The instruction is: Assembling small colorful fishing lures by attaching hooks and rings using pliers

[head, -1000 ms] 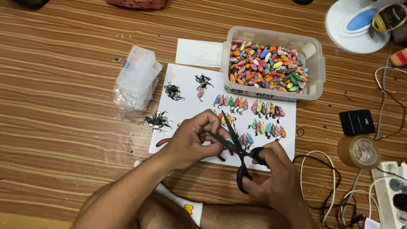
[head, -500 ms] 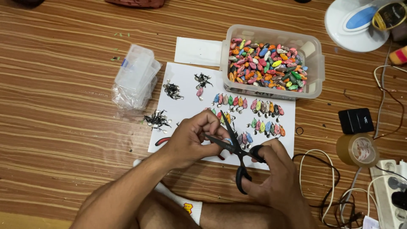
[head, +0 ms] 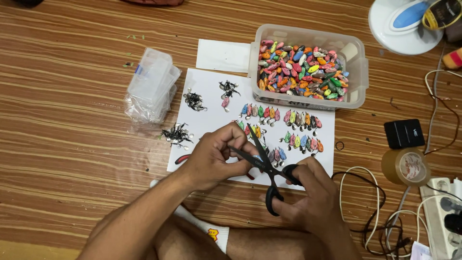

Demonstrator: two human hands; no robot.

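My right hand (head: 310,200) grips the black scissors (head: 263,164) by their handles, blades open and pointing up-left. Fingers of my left hand (head: 214,156) are pinched together right at the blades; whatever small piece they hold is hidden by the fingers. Both hands hover over the near edge of a white sheet (head: 211,123) on the wooden floor. Rows of small colourful fishing lures (head: 288,130) lie on the sheet, with little piles of dark hooks (head: 177,134) at its left side.
A clear tub (head: 356,65) full of colourful lures stands behind the sheet. A stack of clear plastic boxes (head: 151,86) lies left. At the right are a black box (head: 404,133), a tape roll (head: 406,167), cables (head: 375,212) and a power strip (head: 442,212).
The scissor blades have opened a little wider and my left fingers have shifted slightly at the blades; both hands stay in the same place.
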